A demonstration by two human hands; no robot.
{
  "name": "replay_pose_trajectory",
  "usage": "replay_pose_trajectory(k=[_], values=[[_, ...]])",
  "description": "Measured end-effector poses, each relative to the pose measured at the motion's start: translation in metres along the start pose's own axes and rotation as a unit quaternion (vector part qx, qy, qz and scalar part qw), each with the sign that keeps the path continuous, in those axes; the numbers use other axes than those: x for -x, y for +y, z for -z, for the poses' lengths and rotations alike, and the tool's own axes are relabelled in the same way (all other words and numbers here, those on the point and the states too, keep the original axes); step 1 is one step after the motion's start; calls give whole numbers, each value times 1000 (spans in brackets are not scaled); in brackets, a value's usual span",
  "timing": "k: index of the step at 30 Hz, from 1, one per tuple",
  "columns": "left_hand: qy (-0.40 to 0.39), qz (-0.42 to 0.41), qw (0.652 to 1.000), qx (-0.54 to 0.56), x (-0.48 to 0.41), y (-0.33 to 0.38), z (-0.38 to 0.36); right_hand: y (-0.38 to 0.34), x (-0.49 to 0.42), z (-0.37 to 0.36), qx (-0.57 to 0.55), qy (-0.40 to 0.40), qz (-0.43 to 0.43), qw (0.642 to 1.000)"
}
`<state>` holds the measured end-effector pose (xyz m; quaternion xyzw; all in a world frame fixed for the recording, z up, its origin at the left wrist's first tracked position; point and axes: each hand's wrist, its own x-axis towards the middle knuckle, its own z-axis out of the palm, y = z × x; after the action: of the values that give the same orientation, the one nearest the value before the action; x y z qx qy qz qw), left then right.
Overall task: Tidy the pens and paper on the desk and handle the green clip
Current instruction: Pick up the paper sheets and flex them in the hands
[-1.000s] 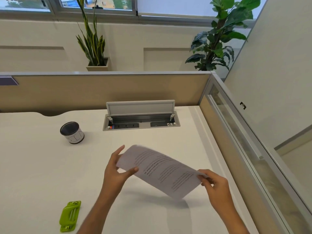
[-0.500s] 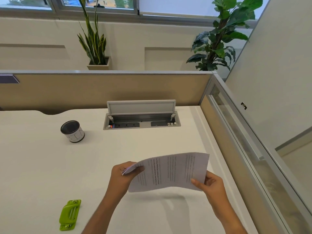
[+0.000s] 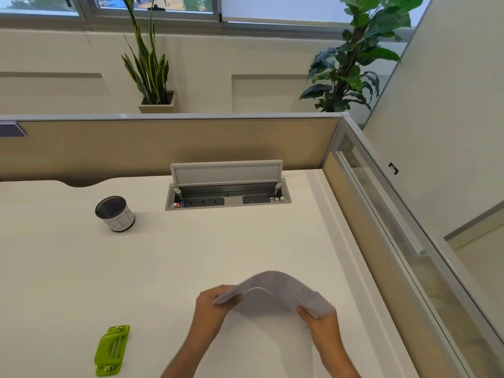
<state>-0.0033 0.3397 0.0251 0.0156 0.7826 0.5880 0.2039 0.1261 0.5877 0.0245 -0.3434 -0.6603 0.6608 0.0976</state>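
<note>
Left hand (image 3: 211, 305) and right hand (image 3: 317, 320) each grip the arched paper (image 3: 275, 289) ends

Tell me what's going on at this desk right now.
A person holds a paper above the desk with both hands, bowing it upward into an arch. The left hand pinches one end and the right hand grips the other. The green clip lies untouched at the near left of the desk, and a cup stands upright farther back.

Bright, even daylight from the windows (image 3: 272, 8); soft shadows, motion-blurred paper (image 3: 275, 281), wide-angle bowing.
</note>
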Motion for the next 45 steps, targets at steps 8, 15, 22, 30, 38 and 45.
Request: replay_pose_trajectory(k=[8,15,22,30,38,45], values=[[9,21,1000,-12,9,-12,-12,16,5,9,-16,55,-43,997],[34,73,991,111,18,7,-3,14,-2,16,-58,74,-61,994],[9,132,958,254,29,20,5,-16,5,3,-309,34,-88,947],[-14,182,928,324,53,21,-13,-32,30,-48,-281,-44,-82,955],[-34,45,972,228,43,33,52,-73,34,-15,-89,-89,1,992],[-109,-62,986,113,36,67,57,-102,38,-12,-21,-127,76,989]])
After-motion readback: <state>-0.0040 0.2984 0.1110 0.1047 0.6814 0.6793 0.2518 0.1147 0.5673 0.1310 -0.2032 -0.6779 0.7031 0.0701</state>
